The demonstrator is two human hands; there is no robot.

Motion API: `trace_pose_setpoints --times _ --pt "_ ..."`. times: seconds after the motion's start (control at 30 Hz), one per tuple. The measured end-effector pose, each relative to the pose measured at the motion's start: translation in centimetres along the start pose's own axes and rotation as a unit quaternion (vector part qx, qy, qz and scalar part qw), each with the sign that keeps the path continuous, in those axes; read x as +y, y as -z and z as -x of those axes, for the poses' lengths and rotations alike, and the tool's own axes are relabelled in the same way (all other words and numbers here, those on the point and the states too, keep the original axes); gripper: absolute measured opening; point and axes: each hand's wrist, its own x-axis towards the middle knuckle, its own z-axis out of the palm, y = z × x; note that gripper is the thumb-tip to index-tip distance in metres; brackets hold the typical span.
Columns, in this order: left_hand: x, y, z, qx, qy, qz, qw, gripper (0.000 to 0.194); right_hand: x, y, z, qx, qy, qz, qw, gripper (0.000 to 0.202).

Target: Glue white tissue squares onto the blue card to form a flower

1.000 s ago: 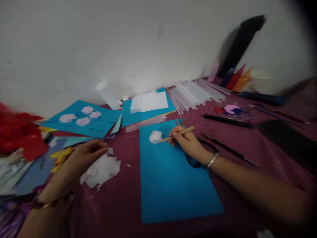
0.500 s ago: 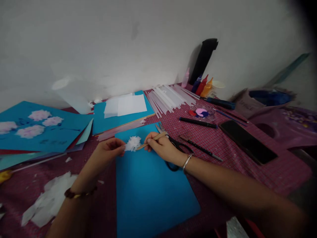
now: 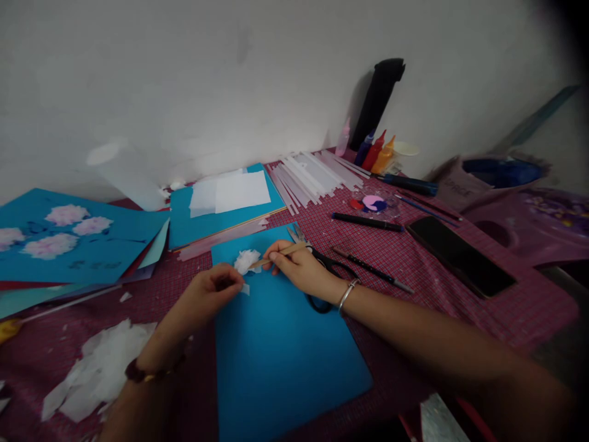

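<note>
A white ruffled paper flower [image 3: 247,261] lies near the top of a blue sheet [image 3: 289,344]. My right hand [image 3: 289,263] pinches a flat wooden stick [image 3: 264,262], its tip touching the flower's right side. Just below and left of the flower, my left hand [image 3: 221,287] has its thumb and forefinger closed on a small piece of white tissue paper [image 3: 246,289]. Black-handled scissors [image 3: 338,265] lie partly under my right hand and wrist. A heap of white tissue pieces [image 3: 99,371] sits on the cloth beside my left forearm.
White paper strips [image 3: 315,178], paint bottles [image 3: 377,153], a palette [image 3: 375,204], pens and a phone [image 3: 460,255] are at the right. White sheets [image 3: 232,193] lie on blue paper behind. Blue flower artwork [image 3: 83,236] is at the left.
My left hand has moved away from the flower, down and slightly right, with a small tissue piece at its fingertips. The stick in my right hand still touches the flower.
</note>
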Motion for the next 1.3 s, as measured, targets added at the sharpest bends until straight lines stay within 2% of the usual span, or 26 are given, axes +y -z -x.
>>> trace_pose_setpoints --times 0.1,0.2,0.43,0.5,0.73,0.83,0.93,1.07,1.2,1.3 --pt "0.1 -1.2 -0.4 0.056 0.025 0.001 0.998 0.016 0.1 0.0 -0.1 0.001 0.001 -0.004 1.000 0.020" --pt "-0.5 -1.9 -0.9 0.099 0.020 -0.018 0.995 0.015 0.0 0.0 -0.1 0.003 -0.007 -0.011 1.000 0.017" --pt "-1.2 -2.2 -1.2 0.122 0.003 -0.022 0.992 0.015 0.3 0.1 0.8 0.055 0.007 -0.077 0.995 0.015" --pt "-1.0 -2.2 -1.2 0.124 0.004 -0.026 0.992 0.014 0.3 0.1 1.0 0.050 0.007 -0.084 0.995 0.016" --pt "-1.5 -2.3 -1.3 0.124 -0.009 -0.037 0.992 0.014 0.1 -0.3 0.9 -0.010 0.029 0.026 0.999 0.023" --pt "-1.5 -2.3 -1.3 0.150 -0.018 -0.015 0.988 0.016 0.4 -0.1 0.9 -0.030 0.038 0.085 0.995 0.024" --pt "-1.4 -2.0 -1.3 0.188 0.021 0.059 0.980 0.022 0.4 0.1 1.1 -0.050 0.053 0.146 0.987 0.023" --pt "-1.8 -1.7 -1.7 0.191 0.062 0.127 0.971 0.024 -0.1 -0.1 1.4 -0.060 0.086 0.202 0.974 0.019" --pt "-1.8 -1.9 -1.6 0.199 0.048 0.140 0.969 0.020 -0.8 -0.3 2.0 -0.084 0.120 0.210 0.967 0.020" --pt "-1.1 -1.5 0.4 0.198 0.043 0.139 0.969 0.019 -1.1 0.1 2.7 -0.047 0.089 0.157 0.982 0.020"
